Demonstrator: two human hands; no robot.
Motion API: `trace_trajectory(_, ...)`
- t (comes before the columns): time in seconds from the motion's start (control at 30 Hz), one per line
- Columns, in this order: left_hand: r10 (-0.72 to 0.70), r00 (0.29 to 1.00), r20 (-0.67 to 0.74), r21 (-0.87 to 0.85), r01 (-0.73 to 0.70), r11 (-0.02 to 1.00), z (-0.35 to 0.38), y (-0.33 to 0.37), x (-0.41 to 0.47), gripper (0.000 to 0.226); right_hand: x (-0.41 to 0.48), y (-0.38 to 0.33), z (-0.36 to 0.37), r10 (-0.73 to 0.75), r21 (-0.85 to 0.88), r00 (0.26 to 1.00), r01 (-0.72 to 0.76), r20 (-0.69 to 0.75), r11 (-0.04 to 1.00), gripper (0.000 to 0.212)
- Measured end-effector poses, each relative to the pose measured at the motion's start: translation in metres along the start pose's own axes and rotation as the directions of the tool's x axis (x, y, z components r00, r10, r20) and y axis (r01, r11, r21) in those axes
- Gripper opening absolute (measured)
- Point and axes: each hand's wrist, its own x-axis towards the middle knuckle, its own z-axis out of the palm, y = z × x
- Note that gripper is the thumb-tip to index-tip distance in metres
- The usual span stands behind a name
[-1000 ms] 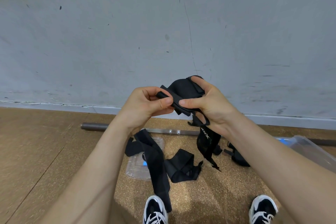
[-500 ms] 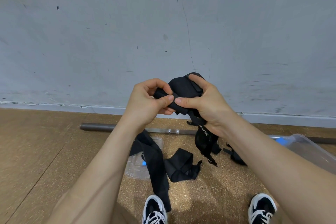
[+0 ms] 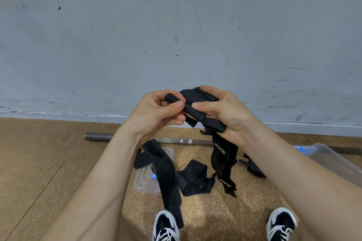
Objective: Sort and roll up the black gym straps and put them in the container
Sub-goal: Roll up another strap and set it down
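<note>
Both hands hold one black gym strap [image 3: 195,112] at chest height in front of the wall. My left hand [image 3: 156,113] pinches its rolled end between thumb and fingers. My right hand [image 3: 223,111] grips the padded part, and the strap's tail with white lettering [image 3: 222,160] hangs down from it. Loose black straps lie on the floor below: a long one [image 3: 166,178] and a crumpled one [image 3: 194,180]. Another black piece [image 3: 252,168] shows behind my right forearm. A clear plastic container [image 3: 333,158] sits at the right, partly hidden by my arm.
A clear lid [image 3: 145,182] lies on the cork floor under the long strap. A metal bar [image 3: 100,136] lies along the grey wall's base. My two shoes [image 3: 165,227] [image 3: 281,223] are at the bottom edge.
My left hand's fingers have shifted along the strap's rolled end, which now shows more as a tight roll between the two hands. The hanging tail has swung slightly.
</note>
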Motion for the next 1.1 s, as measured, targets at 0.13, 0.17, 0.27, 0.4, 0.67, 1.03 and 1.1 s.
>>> trace_trajectory(0.13, 0.015, 1.000, -0.015, 0.072, -0.014, 0.997, 0.001, -0.002, 0.002, 0.020, 0.000, 0.001, 0.001, -0.039, -0.056, 0.998, 0.037, -0.041, 0.998, 0.072)
trace_trajectory(0.17, 0.014, 1.000, -0.022, 0.083, -0.012, 0.996, 0.000, -0.002, 0.003, 0.022, -0.001, 0.002, 0.001, -0.053, -0.072, 0.998, 0.050, -0.044, 0.996, 0.075)
trace_trajectory(0.27, 0.008, 0.999, -0.038, 0.139, -0.003, 0.990, 0.001, 0.000, 0.003, 0.028, -0.005, 0.000, 0.004, -0.080, -0.096, 0.994, 0.073, -0.068, 0.993, 0.080)
trace_trajectory(0.4, 0.034, 0.994, -0.105, 0.216, -0.011, 0.976, 0.005, 0.003, 0.003, 0.022, -0.006, 0.000, 0.005, -0.138, -0.150, 0.988, 0.126, -0.075, 0.981, 0.080)
trace_trajectory(0.67, 0.122, 0.972, -0.199, 0.341, -0.048, 0.939, 0.012, 0.001, 0.006, 0.011, -0.006, 0.006, 0.011, -0.181, -0.251, 0.982, 0.163, -0.051, 0.954, 0.105)
trace_trajectory(1.03, 0.035, 0.991, -0.132, 0.090, -0.023, 0.996, 0.014, -0.005, 0.006, 0.031, 0.000, -0.003, 0.000, -0.076, -0.054, 0.987, 0.069, -0.144, 0.996, 0.078)
trace_trajectory(1.1, -0.027, 0.997, -0.076, -0.044, 0.024, 0.999, 0.011, -0.003, 0.006, 0.034, 0.000, -0.004, -0.002, -0.046, -0.005, 0.990, 0.046, -0.131, 0.999, 0.076)
